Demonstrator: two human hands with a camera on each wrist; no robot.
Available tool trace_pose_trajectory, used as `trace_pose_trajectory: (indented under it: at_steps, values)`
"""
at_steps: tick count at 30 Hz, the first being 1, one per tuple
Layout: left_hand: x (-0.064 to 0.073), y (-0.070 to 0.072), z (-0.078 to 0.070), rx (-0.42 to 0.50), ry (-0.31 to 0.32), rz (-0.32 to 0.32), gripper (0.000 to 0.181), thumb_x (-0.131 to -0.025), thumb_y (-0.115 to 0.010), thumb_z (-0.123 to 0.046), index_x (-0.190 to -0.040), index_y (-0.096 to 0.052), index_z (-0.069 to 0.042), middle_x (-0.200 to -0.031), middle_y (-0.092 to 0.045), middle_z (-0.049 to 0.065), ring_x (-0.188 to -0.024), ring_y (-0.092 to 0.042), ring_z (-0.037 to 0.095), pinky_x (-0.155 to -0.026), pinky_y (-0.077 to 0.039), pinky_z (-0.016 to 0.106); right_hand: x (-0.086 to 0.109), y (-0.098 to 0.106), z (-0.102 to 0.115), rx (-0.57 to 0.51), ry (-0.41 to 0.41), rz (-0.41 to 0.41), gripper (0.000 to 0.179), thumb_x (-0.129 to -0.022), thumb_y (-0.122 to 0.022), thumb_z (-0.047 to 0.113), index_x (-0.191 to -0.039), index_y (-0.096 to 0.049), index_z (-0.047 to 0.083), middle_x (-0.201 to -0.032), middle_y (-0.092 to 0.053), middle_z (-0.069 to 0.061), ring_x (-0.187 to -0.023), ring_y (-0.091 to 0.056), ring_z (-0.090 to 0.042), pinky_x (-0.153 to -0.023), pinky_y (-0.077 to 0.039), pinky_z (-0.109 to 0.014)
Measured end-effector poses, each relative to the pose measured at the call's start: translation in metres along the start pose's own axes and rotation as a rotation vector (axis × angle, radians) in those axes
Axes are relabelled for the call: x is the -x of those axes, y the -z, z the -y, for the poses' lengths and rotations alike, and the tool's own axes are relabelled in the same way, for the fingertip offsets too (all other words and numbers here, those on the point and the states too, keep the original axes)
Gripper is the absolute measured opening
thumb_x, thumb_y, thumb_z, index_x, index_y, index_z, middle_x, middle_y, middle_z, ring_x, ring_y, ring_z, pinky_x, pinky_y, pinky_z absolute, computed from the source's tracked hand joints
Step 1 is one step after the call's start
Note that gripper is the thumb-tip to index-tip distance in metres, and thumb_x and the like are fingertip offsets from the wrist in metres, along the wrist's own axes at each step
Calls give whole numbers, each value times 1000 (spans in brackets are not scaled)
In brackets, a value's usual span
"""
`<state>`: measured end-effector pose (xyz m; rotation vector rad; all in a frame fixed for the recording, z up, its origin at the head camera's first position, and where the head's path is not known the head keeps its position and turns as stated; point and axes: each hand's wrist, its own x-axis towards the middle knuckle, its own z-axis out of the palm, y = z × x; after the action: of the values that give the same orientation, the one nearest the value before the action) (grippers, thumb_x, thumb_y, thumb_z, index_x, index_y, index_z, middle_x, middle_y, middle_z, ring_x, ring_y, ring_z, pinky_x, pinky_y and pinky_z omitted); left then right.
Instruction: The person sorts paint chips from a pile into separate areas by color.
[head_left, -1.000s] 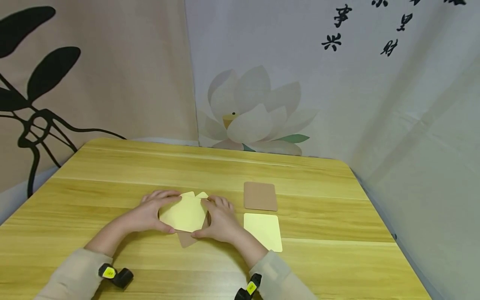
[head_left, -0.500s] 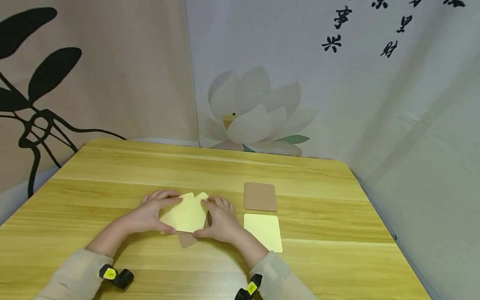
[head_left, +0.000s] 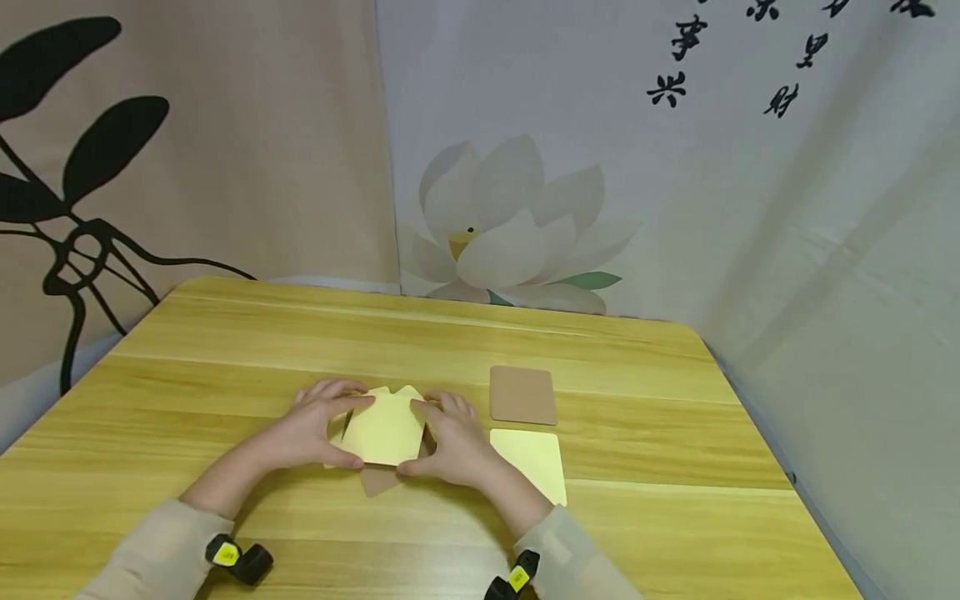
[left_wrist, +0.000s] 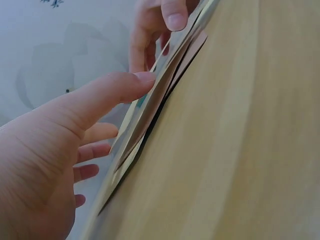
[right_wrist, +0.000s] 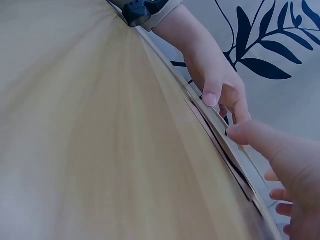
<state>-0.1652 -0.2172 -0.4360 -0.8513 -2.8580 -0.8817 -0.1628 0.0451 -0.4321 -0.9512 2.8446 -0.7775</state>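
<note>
A yellow square card (head_left: 384,429) lies uppermost on a loose, fanned pile of cards. My left hand (head_left: 306,430) grips its left side, thumb at the near edge and fingers at the far edge. My right hand (head_left: 456,443) holds the right side the same way. A brown card's corner (head_left: 378,480) juts out underneath toward me. Yellow also shows beneath at the left. In the left wrist view, narrow gaps separate the layers above the brown card (left_wrist: 192,59). My fingers partly hide the pile's sides.
To the right of the pile, a separate brown card (head_left: 522,396) lies behind a yellow card (head_left: 532,460), both flat on the wooden table (head_left: 637,533). Printed cloth (head_left: 517,100) hangs behind the table. Each wrist wears a black camera (head_left: 251,563).
Both hands have shifted slightly right with the top yellow card, uncovering more of the card under its left side. The head view has shifted a little too. The two separate cards stay put.
</note>
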Motion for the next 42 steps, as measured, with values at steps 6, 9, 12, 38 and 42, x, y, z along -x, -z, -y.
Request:
trace_pose_trajectory:
  at_steps: [6,9,12,38,42]
  values:
    - [-5,-9,-13,-6,-11,-9,89,-59,-85,-49,-134,-57,-9,-137,-46,10,-128,-33,35,-97,-17,61,11,9,-9,-39,0,3,88,-71,-80,50,-143,-46,14,-147,-35,-8,-135,-26,-27,-105,-24,-54]
    - [-8,-13,-21,-4,-16,-16,88,-59,-86,-48,-133,-58,-9,-137,-47,10,-127,-33,33,-96,-18,59,18,14,-14,-40,2,8,88,-71,-81,50,-143,-46,14,-147,-34,-8,-135,-26,-26,-105,-24,-53]
    - [-11,-18,-31,6,-19,-26,86,-59,-86,-47,-132,-59,-9,-136,-47,11,-127,-34,33,-95,-20,57,26,20,-21,-49,12,9,88,-71,-81,49,-143,-46,13,-147,-35,-9,-135,-26,-26,-105,-22,-54]
    - [-44,-66,-99,42,-48,-6,91,-61,-85,-51,-135,-55,-8,-139,-41,9,-129,-30,29,-102,-20,56,94,60,-70,-154,-28,12,89,-69,-84,44,-143,-46,12,-147,-32,-11,-133,-22,-31,-97,-27,-64]
    - [-48,-72,-109,56,-52,19,91,-62,-83,-53,-135,-55,-7,-139,-41,10,-129,-29,30,-102,-20,59,104,65,-77,-170,-39,25,90,-69,-83,45,-143,-45,13,-148,-31,-10,-134,-21,-33,-97,-27,-67]
